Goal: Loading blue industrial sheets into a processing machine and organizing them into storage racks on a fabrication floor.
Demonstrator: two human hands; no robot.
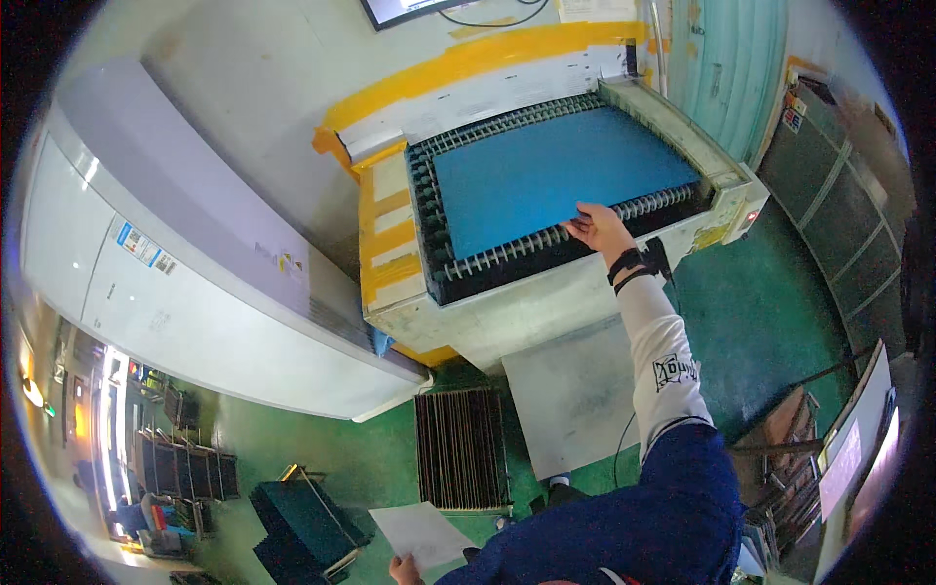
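Observation:
A large flat blue sheet (556, 175) lies on the rollers of a low machine (487, 331). My right hand (598, 230) reaches out to the sheet's near edge, its thumb and fingers closed there in a pinch. Part of the fingertips is hidden, so how firmly they grip is unclear. Down by the lower edge, my left hand (405, 569) holds a thin whitish sheet (421, 533) by its corner, fingers partly out of view. Rows of ringed rollers (655, 203) show around the blue sheet.
A tall white cabinet (224, 283) stands to the left. On the green floor are a slotted rack (461, 450), a grey board (575, 400) and dark panels (302, 531). Framed boards (829, 195) lean at the right. A screen (400, 8) hangs above the machine.

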